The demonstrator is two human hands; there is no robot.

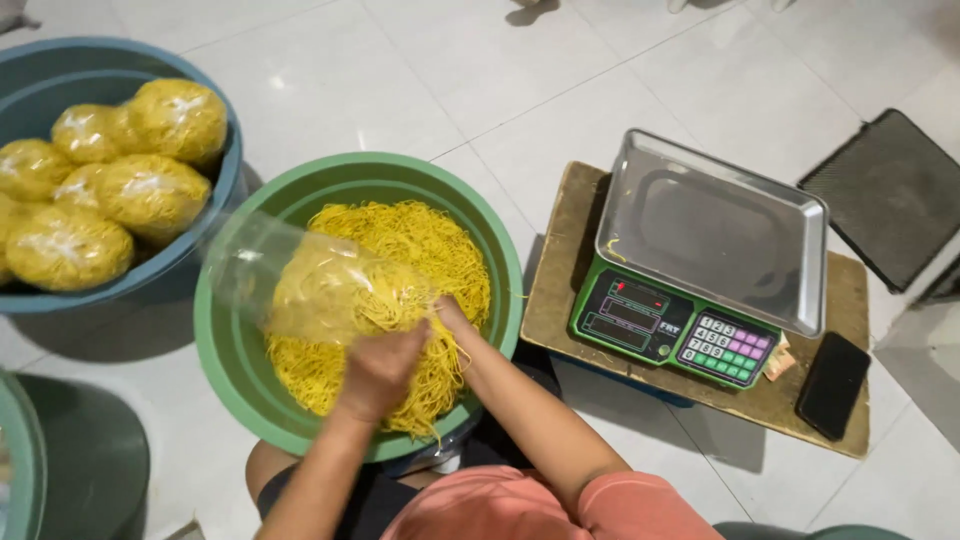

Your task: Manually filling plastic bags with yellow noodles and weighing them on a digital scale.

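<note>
I saw my left hand (pixel 378 372) gripping the clear plastic bag (pixel 300 280), which lay up-left of it, while my right hand (pixel 452 318), nearer the yellow noodles (pixel 440 250), pushed them in, its fingers hidden.

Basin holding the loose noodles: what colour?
Green basin, seen in the head view; the noodles inside are yellow.

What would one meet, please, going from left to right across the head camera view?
Blue basin of bagged noodles → green basin of loose noodles → weighing scale → black phone.
</note>
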